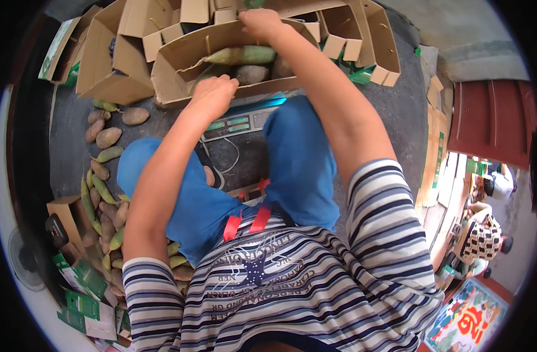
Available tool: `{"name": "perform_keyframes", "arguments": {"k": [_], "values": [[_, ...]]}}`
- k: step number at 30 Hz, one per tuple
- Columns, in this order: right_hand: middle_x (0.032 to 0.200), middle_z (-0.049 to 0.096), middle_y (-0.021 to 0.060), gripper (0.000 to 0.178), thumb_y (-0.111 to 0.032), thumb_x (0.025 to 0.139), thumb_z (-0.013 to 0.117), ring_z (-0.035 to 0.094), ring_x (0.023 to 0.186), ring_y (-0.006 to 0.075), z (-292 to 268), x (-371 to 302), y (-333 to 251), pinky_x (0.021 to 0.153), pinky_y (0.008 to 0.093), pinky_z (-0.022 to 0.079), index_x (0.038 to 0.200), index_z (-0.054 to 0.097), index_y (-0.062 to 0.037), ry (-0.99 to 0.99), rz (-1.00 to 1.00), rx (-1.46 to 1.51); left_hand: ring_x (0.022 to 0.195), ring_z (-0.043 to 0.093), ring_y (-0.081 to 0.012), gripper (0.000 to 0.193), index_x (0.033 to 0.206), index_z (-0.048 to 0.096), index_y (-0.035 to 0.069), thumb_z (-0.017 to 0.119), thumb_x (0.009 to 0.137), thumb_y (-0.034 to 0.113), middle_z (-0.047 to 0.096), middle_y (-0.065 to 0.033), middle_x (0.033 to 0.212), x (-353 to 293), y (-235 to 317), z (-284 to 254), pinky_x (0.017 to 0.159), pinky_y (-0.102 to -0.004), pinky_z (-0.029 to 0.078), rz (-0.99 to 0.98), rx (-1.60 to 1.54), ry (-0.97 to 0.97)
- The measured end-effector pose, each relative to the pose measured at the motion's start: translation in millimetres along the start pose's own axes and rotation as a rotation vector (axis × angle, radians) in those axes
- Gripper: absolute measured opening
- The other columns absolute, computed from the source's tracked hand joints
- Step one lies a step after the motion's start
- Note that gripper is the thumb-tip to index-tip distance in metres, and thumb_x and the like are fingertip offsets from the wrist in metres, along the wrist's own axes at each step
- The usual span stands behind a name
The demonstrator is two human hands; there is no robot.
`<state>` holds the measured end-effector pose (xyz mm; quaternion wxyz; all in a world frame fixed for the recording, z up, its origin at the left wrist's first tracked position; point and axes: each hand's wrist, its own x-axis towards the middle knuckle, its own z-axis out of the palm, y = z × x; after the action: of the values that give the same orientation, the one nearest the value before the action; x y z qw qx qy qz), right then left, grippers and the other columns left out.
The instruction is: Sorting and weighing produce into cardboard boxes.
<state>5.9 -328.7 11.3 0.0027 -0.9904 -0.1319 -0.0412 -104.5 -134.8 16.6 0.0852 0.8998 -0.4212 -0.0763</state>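
Observation:
A long open cardboard box (180, 61) stands in front of me over a flat weighing scale (245, 123). Inside lie a long green radish-like root (239, 56), a rounded brown tuber (252, 74) and another dark tuber (282, 68) partly behind my right arm. At the box's near rim is my left hand (215, 94), fingers curled over the cardboard; their tips are partly hidden. My right hand (261, 24) reaches across to the far rim, its fingers bent around the edge there. A small green thing (254, 3) shows just beyond it.
More open cardboard boxes (119, 56) crowd the far side. Brown tubers (109, 138) and green roots (101, 188) lie heaped to my left. A white cable (236, 155) loops between my knees. Other people (483, 237) sit at the far right, near a colourful printed box (468, 320).

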Motion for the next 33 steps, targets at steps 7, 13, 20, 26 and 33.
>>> {"name": "perform_keyframes", "arguments": {"k": [7,13,20,26,33], "values": [[0.087,0.065,0.0095,0.029,-0.036,0.074,0.064,0.062,0.088,0.0269,-14,-8,8,0.072,0.0395,0.050,0.087,0.066,-0.0104,-0.187,-0.220,-0.122,0.081,0.057,-0.0349,0.014,0.078,0.051,0.003,0.061,0.075,0.013,0.056,-0.0158,0.080,7,8,-12,0.066,-0.0438,0.045,0.120,-0.010,0.103],[0.081,0.064,0.0141,0.028,-0.034,0.078,0.058,0.061,0.082,0.0317,-45,-131,70,0.071,0.0419,0.048,0.083,0.066,-0.0083,-0.086,0.037,0.046,0.078,0.057,-0.0300,0.008,0.073,0.053,0.004,0.058,0.074,0.011,0.056,-0.0122,0.074,34,61,-32,0.066,-0.0409,0.045,0.366,0.042,0.055],[0.083,0.063,0.0134,0.028,-0.037,0.081,0.054,0.059,0.080,0.0325,-18,-395,92,0.068,0.0429,0.046,0.086,0.063,-0.0107,-0.066,0.713,0.263,0.072,0.053,-0.0205,0.004,0.065,0.054,0.010,0.053,0.068,0.013,0.052,-0.0052,0.069,71,167,9,0.071,-0.0339,0.041,0.901,0.217,0.157],[0.072,0.061,0.0183,0.047,-0.048,0.082,0.051,0.059,0.070,0.0364,16,-581,41,0.061,0.0427,0.044,0.073,0.061,-0.0027,-0.002,1.276,0.278,0.103,0.050,-0.0225,0.007,0.075,0.053,0.008,0.052,0.069,0.012,0.055,-0.0047,0.082,68,273,13,0.099,-0.0441,0.033,1.086,-0.051,0.272],[0.078,0.064,0.0203,0.048,-0.049,0.076,0.053,0.062,0.081,0.0337,58,-758,58,0.072,0.0410,0.046,0.083,0.067,-0.0035,-0.090,1.760,0.255,0.106,0.051,-0.0265,0.015,0.091,0.057,0.004,0.055,0.078,0.009,0.056,-0.0113,0.104,36,166,-33,0.095,-0.0409,0.037,0.697,-0.060,0.158]]}}
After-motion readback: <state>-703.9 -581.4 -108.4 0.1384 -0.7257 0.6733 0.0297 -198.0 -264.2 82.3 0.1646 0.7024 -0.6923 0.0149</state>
